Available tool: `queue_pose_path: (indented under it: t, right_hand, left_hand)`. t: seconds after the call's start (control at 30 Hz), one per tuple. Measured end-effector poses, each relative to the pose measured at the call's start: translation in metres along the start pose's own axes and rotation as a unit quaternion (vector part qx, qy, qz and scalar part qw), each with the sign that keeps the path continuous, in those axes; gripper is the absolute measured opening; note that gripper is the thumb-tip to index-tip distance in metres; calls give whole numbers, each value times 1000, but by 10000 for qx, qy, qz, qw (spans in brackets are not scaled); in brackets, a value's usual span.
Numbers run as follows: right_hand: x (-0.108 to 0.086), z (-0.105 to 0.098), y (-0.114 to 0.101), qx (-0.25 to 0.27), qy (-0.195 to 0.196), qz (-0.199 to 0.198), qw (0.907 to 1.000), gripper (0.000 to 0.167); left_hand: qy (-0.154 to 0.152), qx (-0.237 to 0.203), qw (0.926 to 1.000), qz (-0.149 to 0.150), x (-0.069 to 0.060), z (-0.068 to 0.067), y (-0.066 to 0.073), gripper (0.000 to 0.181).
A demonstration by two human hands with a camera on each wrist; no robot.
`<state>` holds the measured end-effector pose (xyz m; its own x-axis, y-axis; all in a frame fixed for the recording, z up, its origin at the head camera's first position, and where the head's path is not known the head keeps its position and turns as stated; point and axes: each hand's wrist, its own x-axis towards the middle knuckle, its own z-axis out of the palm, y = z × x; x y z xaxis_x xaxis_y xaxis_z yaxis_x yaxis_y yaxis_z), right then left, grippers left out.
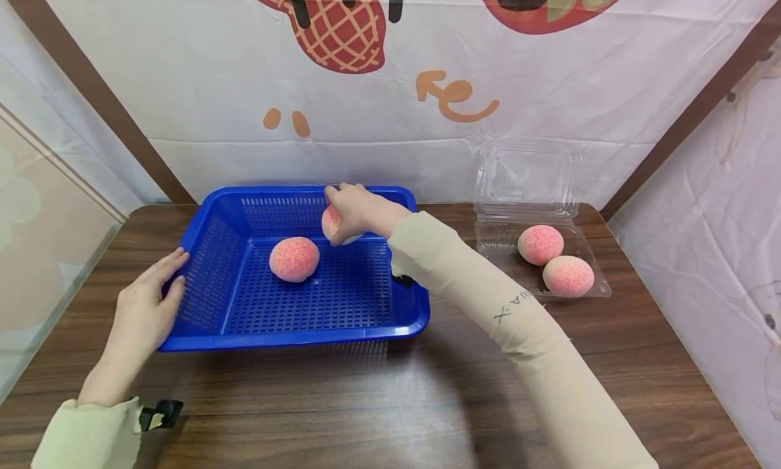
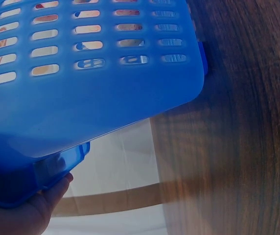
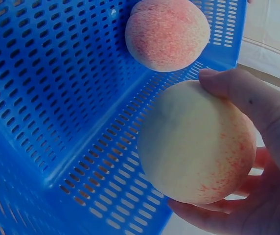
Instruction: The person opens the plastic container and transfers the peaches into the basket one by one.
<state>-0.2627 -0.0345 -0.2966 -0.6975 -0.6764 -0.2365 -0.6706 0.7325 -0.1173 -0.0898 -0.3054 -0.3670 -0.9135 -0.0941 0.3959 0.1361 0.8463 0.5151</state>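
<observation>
A blue slotted basket [image 1: 293, 335] holds one pink peach [image 1: 294, 259] on its floor, left of centre. Over the basket's back part, my right hand [image 1: 360, 213] grips another peach [image 1: 330, 221]; in the right wrist view thumb and fingers wrap this pale peach [image 3: 196, 142], with the other peach [image 3: 167, 34] beyond it. My left hand [image 1: 144, 308] rests on the basket's left rim, fingers over the edge. The left wrist view shows part of that hand [image 2: 25, 215] at the basket's rim, below the slotted wall [image 2: 91, 98].
To the right on the wooden table [image 1: 342, 401] lies an opened clear plastic box [image 1: 503, 252], its lid [image 1: 527, 181] raised against the back cloth. Two peaches [image 1: 540, 245] sit in it, touching. A printed white cloth [image 1: 201, 69] hangs behind the table.
</observation>
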Motion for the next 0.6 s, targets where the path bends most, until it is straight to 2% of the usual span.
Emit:
queue_pose_path:
  t: [0.3, 0.6]
  right_hand:
    - [2, 8, -6, -41, -361, 161, 9992, 91]
    - [9, 16, -11, -163, -407, 153, 9989, 88]
  left_hand:
    - [9, 20, 10000, -6, 0, 0, 0, 36]
    - [30, -8, 10000, -9, 0, 1, 0, 36]
